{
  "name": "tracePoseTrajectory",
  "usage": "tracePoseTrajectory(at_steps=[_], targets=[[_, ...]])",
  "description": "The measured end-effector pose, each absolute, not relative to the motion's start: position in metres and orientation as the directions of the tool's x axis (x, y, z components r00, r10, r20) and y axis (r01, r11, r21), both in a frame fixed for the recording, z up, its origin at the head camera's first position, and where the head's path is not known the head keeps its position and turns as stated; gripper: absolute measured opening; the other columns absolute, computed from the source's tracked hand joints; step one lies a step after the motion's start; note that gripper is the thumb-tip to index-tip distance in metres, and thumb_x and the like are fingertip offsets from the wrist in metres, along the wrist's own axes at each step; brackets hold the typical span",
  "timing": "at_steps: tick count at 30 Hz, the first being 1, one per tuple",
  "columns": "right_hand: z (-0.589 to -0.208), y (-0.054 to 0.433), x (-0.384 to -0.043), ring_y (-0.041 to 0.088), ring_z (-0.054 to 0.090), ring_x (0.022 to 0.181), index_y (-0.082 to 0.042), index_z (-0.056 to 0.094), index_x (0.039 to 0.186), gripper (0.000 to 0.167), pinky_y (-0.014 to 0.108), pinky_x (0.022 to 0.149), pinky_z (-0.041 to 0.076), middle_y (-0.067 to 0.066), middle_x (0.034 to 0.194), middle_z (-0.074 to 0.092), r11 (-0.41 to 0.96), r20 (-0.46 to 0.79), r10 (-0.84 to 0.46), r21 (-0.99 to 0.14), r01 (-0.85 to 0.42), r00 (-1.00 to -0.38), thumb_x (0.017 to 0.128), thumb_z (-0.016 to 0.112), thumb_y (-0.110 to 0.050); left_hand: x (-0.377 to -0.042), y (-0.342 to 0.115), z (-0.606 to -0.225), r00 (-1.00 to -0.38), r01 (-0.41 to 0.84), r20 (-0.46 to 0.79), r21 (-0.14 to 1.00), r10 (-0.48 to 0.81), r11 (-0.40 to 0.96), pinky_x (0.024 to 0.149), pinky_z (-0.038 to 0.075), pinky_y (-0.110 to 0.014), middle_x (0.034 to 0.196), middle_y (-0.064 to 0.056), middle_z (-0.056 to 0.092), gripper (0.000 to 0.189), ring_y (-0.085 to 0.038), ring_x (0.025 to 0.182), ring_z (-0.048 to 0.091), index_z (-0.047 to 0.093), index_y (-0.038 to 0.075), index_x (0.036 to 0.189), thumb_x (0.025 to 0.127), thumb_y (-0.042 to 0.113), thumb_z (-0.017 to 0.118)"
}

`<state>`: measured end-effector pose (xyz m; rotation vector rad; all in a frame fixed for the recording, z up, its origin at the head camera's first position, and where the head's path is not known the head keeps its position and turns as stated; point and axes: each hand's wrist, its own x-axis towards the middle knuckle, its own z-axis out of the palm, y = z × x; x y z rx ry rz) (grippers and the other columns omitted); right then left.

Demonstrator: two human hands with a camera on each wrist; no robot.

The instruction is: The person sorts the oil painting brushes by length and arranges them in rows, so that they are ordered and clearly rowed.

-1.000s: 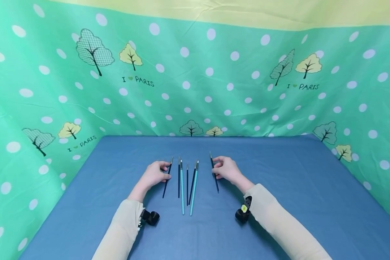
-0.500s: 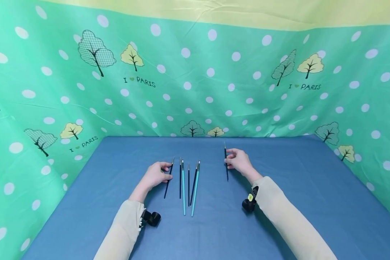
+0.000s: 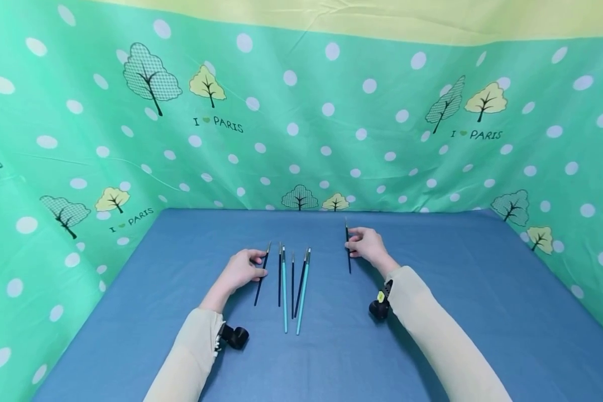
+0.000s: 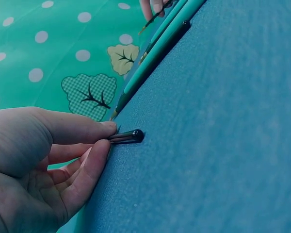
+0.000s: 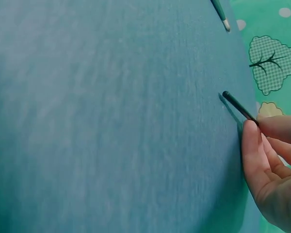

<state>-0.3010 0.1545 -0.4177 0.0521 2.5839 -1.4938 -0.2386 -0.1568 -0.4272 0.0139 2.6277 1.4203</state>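
Between thumb and fingertips my left hand (image 3: 241, 269) pinches a thin dark paintbrush (image 3: 258, 290), bristles pointing away; the left wrist view shows its rounded handle end close to the cloth. My right hand (image 3: 369, 245) pinches another dark paintbrush (image 3: 349, 263) further back and to the right, nearly upright in the head view. In the right wrist view that brush's handle end (image 5: 228, 95) has a shadow beside it on the cloth. Several brushes lie between the hands: a turquoise brush (image 3: 285, 301), a second turquoise brush (image 3: 302, 301) and dark ones such as the short dark brush (image 3: 292, 290).
A blue cloth (image 3: 432, 335) covers the table. Behind and at the sides hangs a green dotted curtain (image 3: 261, 178) with printed trees, meeting the table's back edge. A small black camera (image 3: 236, 338) is on the left wrist, another black camera (image 3: 379, 310) on the right.
My right hand has carried its brush away from the row, to the right and back, then slightly left again. The left hand and the lying brushes keep their places.
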Motion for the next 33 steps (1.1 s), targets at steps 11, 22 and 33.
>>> tracePoseTrajectory(at_steps=[11,22,33], targets=[[-0.415,0.145,-0.306,0.015,0.063,0.068,-0.005,0.051,0.127,0.045,0.025,0.059,0.056,0.013,0.095,0.059,0.534,-0.148,-0.019,-0.838,0.115,-0.989,0.085,0.063,-0.007,-0.24,-0.157,-0.428,-0.99,-0.059,-0.122,0.829,0.076,0.555,0.061,0.055,-0.026,0.102,-0.012,0.051,0.05,-0.015,0.069,0.056,0.054,0.004,0.125,0.077,0.002,0.069],[-0.42,0.138,-0.312,0.015,0.064,0.069,-0.005,0.055,0.123,0.042,0.025,0.059,0.056,0.012,0.096,0.062,0.539,-0.142,-0.002,-0.834,0.118,-0.99,0.083,0.065,-0.008,-0.24,-0.157,-0.429,-0.989,-0.067,-0.129,0.832,0.075,0.55,0.061,0.055,-0.026,0.102,-0.012,0.05,0.05,-0.015,0.07,0.056,0.054,0.004,0.125,0.077,0.002,0.068],[-0.42,0.137,-0.313,0.016,0.064,0.07,-0.005,0.057,0.119,0.037,0.025,0.059,0.056,0.012,0.095,0.062,0.556,-0.116,0.012,-0.825,0.103,-0.993,0.083,0.066,-0.01,-0.24,-0.156,-0.43,-0.989,-0.066,-0.125,0.839,0.074,0.54,0.062,0.055,-0.025,0.101,-0.012,0.05,0.049,-0.015,0.069,0.056,0.054,0.003,0.124,0.077,0.001,0.068]])
